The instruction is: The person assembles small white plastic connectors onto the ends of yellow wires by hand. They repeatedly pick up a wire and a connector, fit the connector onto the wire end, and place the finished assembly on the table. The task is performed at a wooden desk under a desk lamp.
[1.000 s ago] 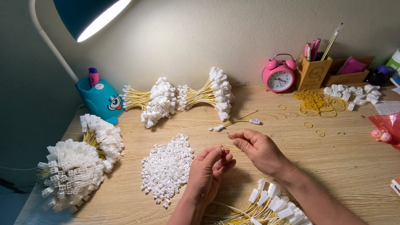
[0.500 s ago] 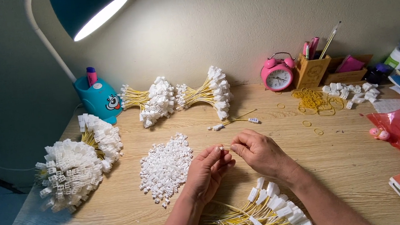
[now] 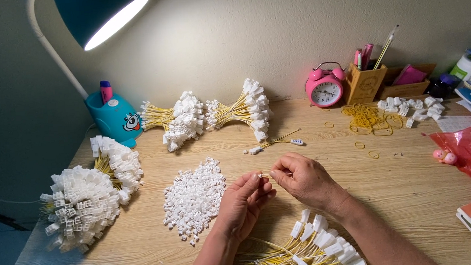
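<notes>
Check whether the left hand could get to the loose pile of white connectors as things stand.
Probably yes: the left hand sits just right of the loose pile of white connectors, with only bare wooden desk between them, though its fingertips seem to be pinching a small piece.

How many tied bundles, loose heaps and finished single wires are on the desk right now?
Tied bundles of yellow wires with white plastic connectors: 4
Loose heaps of small white plastic connectors: 2
Unbundled pile of yellow wires: 1
Single finished wires lying apart: 1
Total: 8
</notes>
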